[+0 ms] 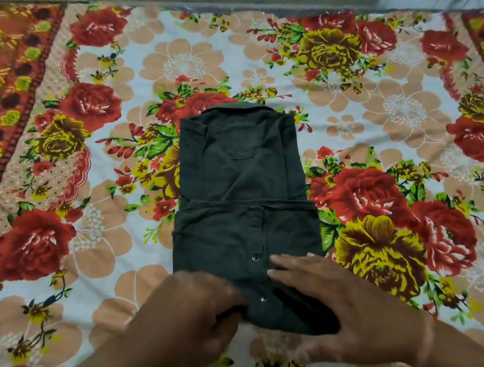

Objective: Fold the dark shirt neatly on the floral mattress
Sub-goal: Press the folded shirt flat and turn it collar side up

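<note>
on the floral mattress (377, 107) the left hand (200, 305) grips the near end of the dark shirt (242, 168); the right hand (338, 302) rests on it, fingers flat. a crooked pull could mess the fold.

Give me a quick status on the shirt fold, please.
Left grip holds near fold; right grip flat on it. Dark shirt narrow, hem folded up, on floral mattress. Nothing blocking.

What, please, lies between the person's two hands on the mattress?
The head view shows the folded near end of the dark shirt between the left hand and right hand, its snap placket running up the middle.
</note>
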